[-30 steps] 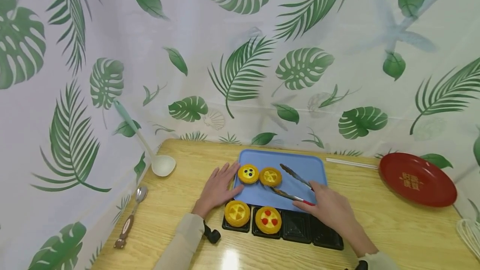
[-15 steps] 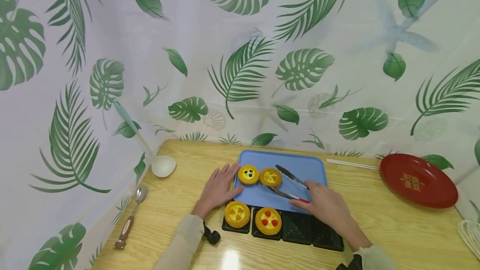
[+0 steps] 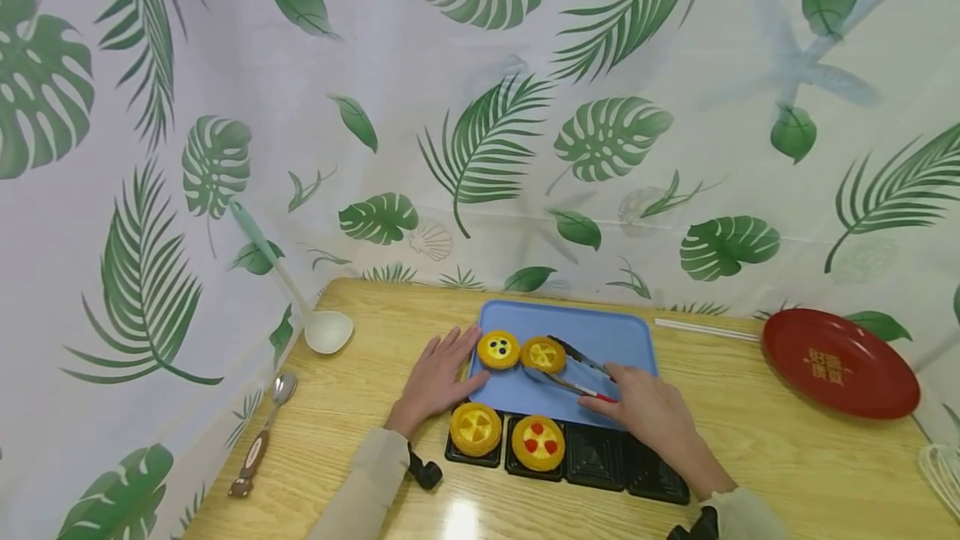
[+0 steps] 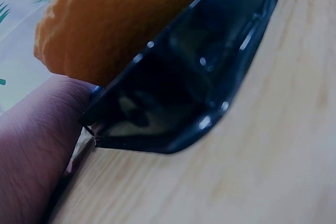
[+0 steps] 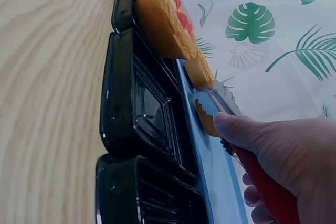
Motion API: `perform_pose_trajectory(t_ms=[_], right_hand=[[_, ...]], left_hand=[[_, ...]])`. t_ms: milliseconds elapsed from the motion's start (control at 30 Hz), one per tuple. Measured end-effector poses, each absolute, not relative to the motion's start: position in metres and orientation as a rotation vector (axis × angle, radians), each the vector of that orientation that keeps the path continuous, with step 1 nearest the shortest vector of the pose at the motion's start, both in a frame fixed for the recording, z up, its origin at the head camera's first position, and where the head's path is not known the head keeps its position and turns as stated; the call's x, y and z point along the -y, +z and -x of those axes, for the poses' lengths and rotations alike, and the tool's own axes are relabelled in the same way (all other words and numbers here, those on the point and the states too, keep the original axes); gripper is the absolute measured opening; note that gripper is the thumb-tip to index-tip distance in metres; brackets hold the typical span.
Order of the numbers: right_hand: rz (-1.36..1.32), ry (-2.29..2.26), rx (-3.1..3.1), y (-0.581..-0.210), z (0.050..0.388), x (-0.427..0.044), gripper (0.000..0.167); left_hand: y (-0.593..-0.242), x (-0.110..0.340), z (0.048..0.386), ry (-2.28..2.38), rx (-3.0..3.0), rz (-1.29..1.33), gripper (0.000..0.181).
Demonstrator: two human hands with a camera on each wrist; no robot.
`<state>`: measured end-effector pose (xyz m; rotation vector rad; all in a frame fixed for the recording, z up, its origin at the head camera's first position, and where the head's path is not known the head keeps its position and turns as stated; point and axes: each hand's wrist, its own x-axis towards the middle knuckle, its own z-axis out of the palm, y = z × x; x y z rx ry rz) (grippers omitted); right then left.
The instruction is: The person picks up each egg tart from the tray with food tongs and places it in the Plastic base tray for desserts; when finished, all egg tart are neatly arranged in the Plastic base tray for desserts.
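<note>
My right hand (image 3: 656, 408) grips red-handled tongs (image 3: 585, 394), whose tips stand either side of an egg tart with yellow wedges (image 3: 543, 354) on the blue tray (image 3: 607, 338). Beside it on the tray sits an egg tart with dark berries (image 3: 498, 349). My left hand (image 3: 438, 379) rests flat with fingers spread at the tray's left edge. In front, a wedge-topped tart (image 3: 476, 429) and a red-berry tart (image 3: 537, 442) sit in black plastic boxes (image 3: 594, 455). In the right wrist view the thumb presses the red tong handle (image 5: 262, 187).
A white ladle (image 3: 327, 332) leans at the left wall, with a brown-handled spoon (image 3: 258, 440) nearer. To the right are white chopsticks (image 3: 705, 328), a red oval plate (image 3: 840, 363) and a white whisk (image 3: 941, 473). A leaf-patterned curtain (image 3: 480, 257) backs the table.
My right hand has moved slightly left with the tongs. Their tips have come closer together, around the wedge-topped tart on the tray. The left hand has stayed still.
</note>
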<state>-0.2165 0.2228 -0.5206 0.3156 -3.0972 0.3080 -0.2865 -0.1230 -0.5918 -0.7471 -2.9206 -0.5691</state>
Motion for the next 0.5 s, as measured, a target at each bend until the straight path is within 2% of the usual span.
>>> perform_pose_trajectory(t_ms=[500], right_hand=[[-0.302, 0.335, 3.059, -0.5171, 0.2129, -0.2274, 0.076]], left_hand=[[-0.592, 0.122, 0.2881, -0.565, 2.921, 0.744, 0.084]])
